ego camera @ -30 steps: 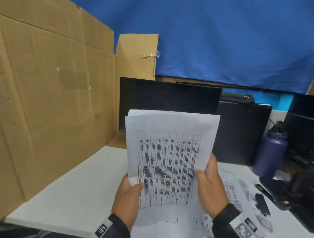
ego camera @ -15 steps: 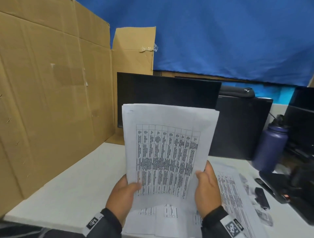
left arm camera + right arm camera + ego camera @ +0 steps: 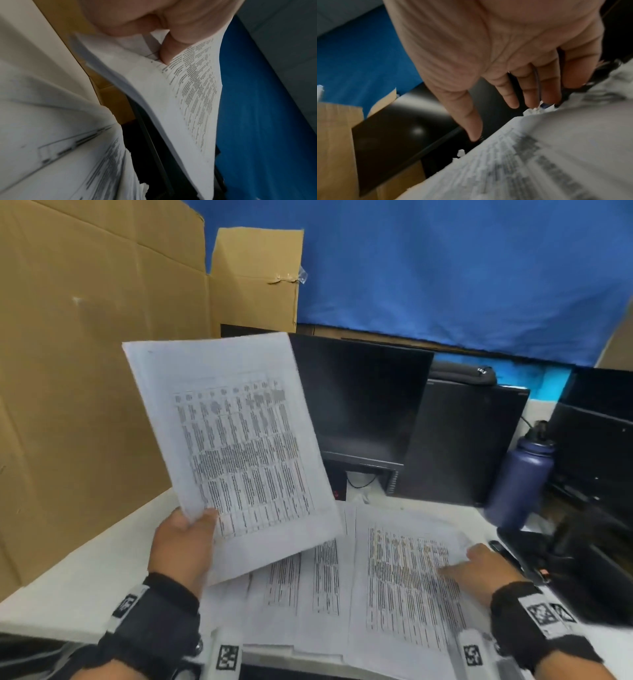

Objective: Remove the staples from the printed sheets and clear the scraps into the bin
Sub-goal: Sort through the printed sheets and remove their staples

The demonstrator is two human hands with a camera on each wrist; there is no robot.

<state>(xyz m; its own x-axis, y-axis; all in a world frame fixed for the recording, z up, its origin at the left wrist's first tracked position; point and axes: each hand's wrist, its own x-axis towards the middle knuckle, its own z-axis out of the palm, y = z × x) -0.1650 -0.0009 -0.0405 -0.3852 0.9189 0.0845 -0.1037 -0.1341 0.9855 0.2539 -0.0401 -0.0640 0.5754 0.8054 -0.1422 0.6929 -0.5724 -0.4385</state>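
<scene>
A thin bundle of white printed sheets with a table of dense black text (image 3: 236, 446) is held up off the white desk (image 3: 89, 570) by the left hand (image 3: 181, 546), tilted so that its top leans to the left. The grip of that hand is closed on the bundle's lower left corner, with the thumb laid on the printed face and the fingers behind; in the left wrist view the thumb is seen pressed onto the same bundle (image 3: 180, 94) at its near corner.

The right hand (image 3: 479, 570) is held low over a spread of further printed white sheets lying flat on the desk (image 3: 404, 583). Its grip is loose and holds nothing: in the right wrist view the fingers (image 3: 508, 93) are seen extended and slightly apart above the paper (image 3: 556, 155); whether the fingertips touch it cannot be told. Small torn white paper scraps (image 3: 532, 111) are seen at the far edge of the sheets.

Behind the papers a dark flat monitor (image 3: 359, 398) is stood, with a second black panel (image 3: 459, 440) just beside it to the right. A dark purple metal bottle with a black cap (image 3: 520, 477) is stood upright near the desk's right side. A large brown cardboard sheet (image 3: 85, 371) is propped along the left, and a blue cloth (image 3: 445, 268) is hung behind.
</scene>
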